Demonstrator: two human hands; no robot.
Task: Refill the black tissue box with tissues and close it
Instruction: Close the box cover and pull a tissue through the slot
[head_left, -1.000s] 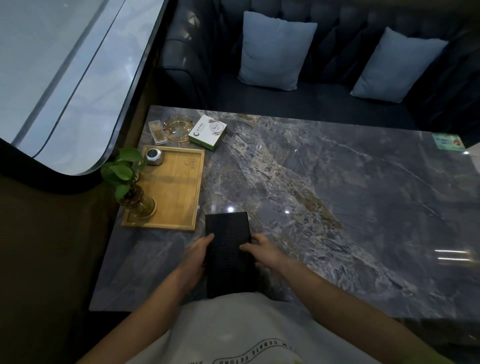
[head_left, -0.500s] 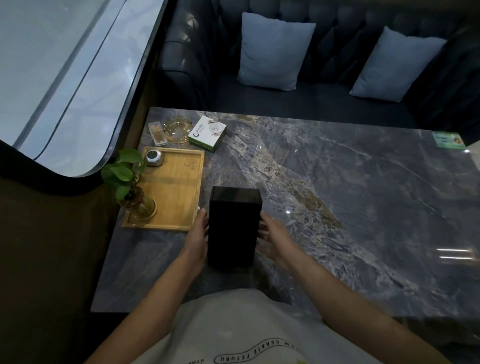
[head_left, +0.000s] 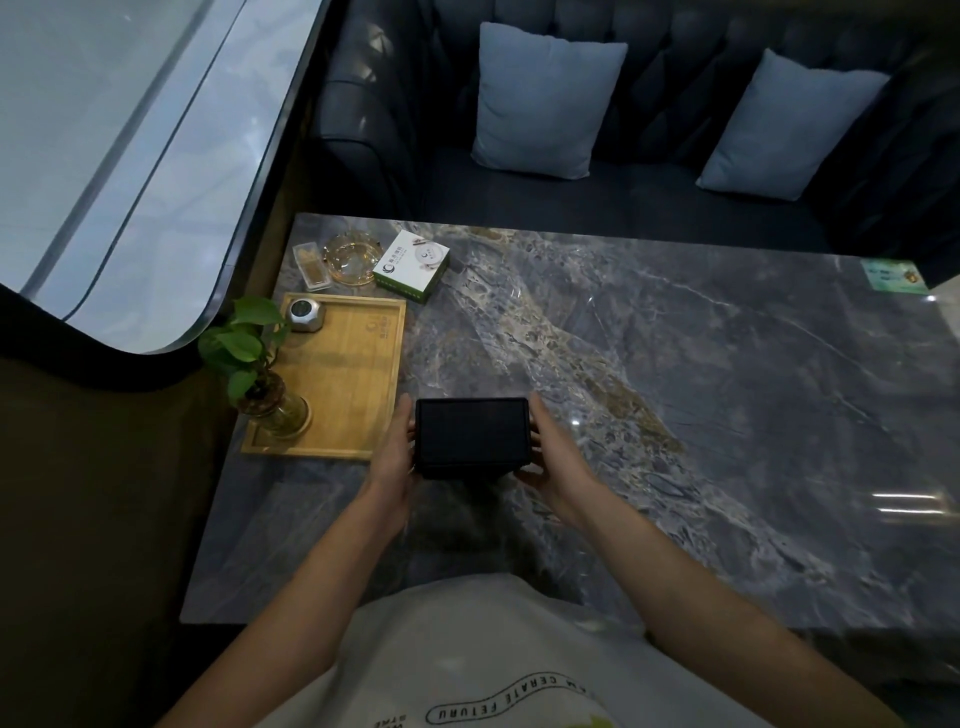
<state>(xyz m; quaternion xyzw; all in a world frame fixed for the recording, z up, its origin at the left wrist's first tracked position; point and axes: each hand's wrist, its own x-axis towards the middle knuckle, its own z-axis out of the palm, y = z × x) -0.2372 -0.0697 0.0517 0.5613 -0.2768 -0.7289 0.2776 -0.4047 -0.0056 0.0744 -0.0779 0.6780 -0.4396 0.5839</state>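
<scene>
The black tissue box (head_left: 471, 437) is held just above the near left part of the marble table (head_left: 675, 389), one flat black face turned up toward me. My left hand (head_left: 397, 457) presses against its left side and my right hand (head_left: 553, 460) against its right side, fingers wrapped around the edges. The box's opening is hidden from view. A white and green tissue pack (head_left: 412, 266) lies at the far left of the table.
A wooden tray (head_left: 353, 384) left of the box carries a small silver device (head_left: 303, 314) and a potted plant in a glass vase (head_left: 272, 405). A glass ashtray (head_left: 352, 258) and toothpick box (head_left: 311, 266) sit behind it. A dark sofa with two blue cushions (head_left: 545, 101) lies beyond.
The box lay flat under both hands, was stood on end, and has now been tipped further so a broad face points up. Both hands stayed on its sides.
</scene>
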